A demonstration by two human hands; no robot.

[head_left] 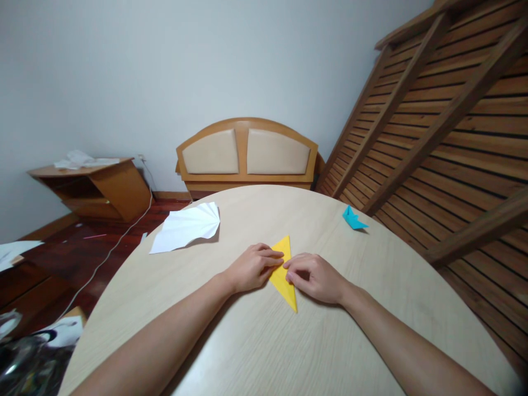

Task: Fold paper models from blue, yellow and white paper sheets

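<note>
A yellow paper (284, 278), folded into a long pointed shape, lies flat on the round light wooden table (264, 341). My left hand (252, 268) presses its fingertips on the paper's left edge. My right hand (314, 276) rests against the right edge, fingers curled, pinching the fold. Both hands meet near the paper's middle.
A white pleated paper fan (187, 226) lies at the table's far left. A small blue folded paper boat (353, 218) sits at the far right edge. Beyond the table are a wooden headboard (246, 157), a slatted bed frame (445, 132) leaning at right, and a low wooden shelf (97, 187).
</note>
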